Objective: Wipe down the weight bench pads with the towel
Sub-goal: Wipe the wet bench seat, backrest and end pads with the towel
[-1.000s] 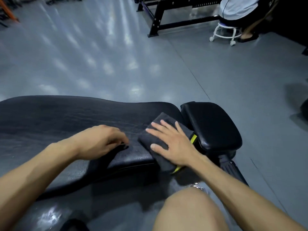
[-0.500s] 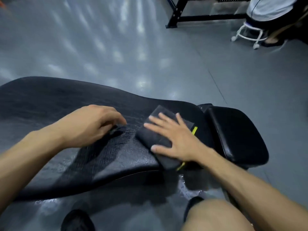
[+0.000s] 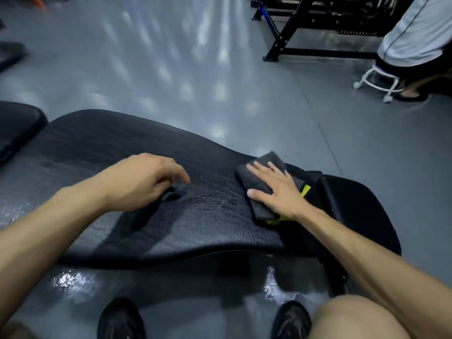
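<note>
Right grip (image 3: 276,189): fingers straight and spread, palm flat on the towel (image 3: 259,177), pressing it onto the bench (image 3: 146,152) pad. Nothing pinched, just a flat press. Left grip (image 3: 144,182): fingers loosely curled, tips resting on the pad, holding nothing; looks like it's bracing.

Progress, as a guess: pad surface just left of the towel has a wet-looking sheen w/ streaks, so that stretch seems wiped. The far-left end of the long pad looks duller, prob. not done yet. Seat pad (image 3: 354,211), right of the towel, shows no sheen; likely left to do. Small pad (image 3: 17,126) at far left also untouched, as far as I can tell. So roughly mid-task.

Towel: folded, dark w/ yellow trim, at the long pad's right end, just beside the seat pad, directly under the right palm, well apart from the left grip.
</note>
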